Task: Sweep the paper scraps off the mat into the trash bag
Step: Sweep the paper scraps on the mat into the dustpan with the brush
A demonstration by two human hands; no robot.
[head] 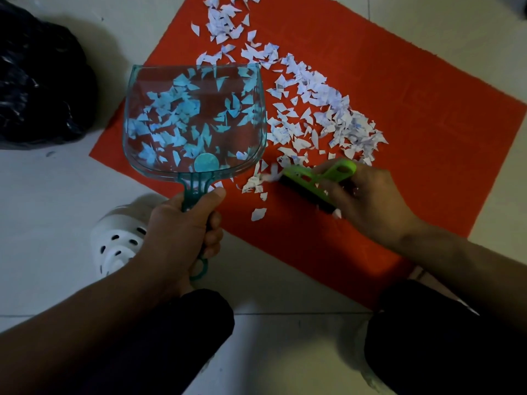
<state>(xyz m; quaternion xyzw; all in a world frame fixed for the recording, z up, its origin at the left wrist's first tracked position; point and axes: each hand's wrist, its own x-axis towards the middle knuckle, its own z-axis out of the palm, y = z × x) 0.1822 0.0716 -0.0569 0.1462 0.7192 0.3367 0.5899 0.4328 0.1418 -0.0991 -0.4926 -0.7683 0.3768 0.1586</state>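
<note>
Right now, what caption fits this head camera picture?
Left hand holds a clear dustpan while right hand brushes paper scraps across the red mat.

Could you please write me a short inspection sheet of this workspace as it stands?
Surface: red mat on pale tiled floor.
Job's things: paper scraps strewn over mat; clear teal dustpan above some; green brush at the pile's near edge; black trash bag at left, off the mat.
Clutter: white perforated shoe.
Hands: left hand grips dustpan handle; right hand holds brush.
Cables: nothing seen.
Surroundings: person's dark-clad knees.
</note>
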